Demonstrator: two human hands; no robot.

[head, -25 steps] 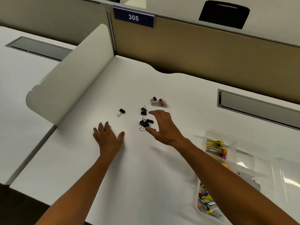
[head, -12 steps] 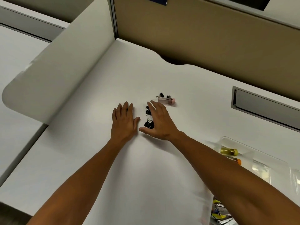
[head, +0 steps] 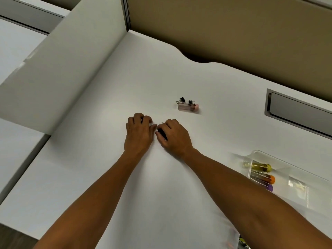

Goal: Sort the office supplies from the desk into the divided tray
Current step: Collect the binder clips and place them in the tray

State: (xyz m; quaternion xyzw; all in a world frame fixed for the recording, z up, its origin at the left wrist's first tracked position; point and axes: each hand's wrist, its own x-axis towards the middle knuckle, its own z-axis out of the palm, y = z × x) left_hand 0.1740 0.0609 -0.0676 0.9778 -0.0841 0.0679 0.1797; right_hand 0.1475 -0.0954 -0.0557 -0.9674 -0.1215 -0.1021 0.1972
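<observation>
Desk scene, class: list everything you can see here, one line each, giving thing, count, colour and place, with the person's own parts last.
Desk: one, white, fills the middle.
Binder clips: two loose, black, beside the pink-capped tube; more, black, partly hidden under the right hand.
Pink-capped tube: one, clear, lying beyond the hands.
Tray: one, clear plastic, at the right edge.
Capped tubes in the tray: three visible, yellow, orange and purple caps.
Partition wall: one, tan, behind the desk.
Side panel: one, white, left of the desk.
Left hand: one, fingers curled on the desk.
Right hand: one, curled over the clips.
</observation>
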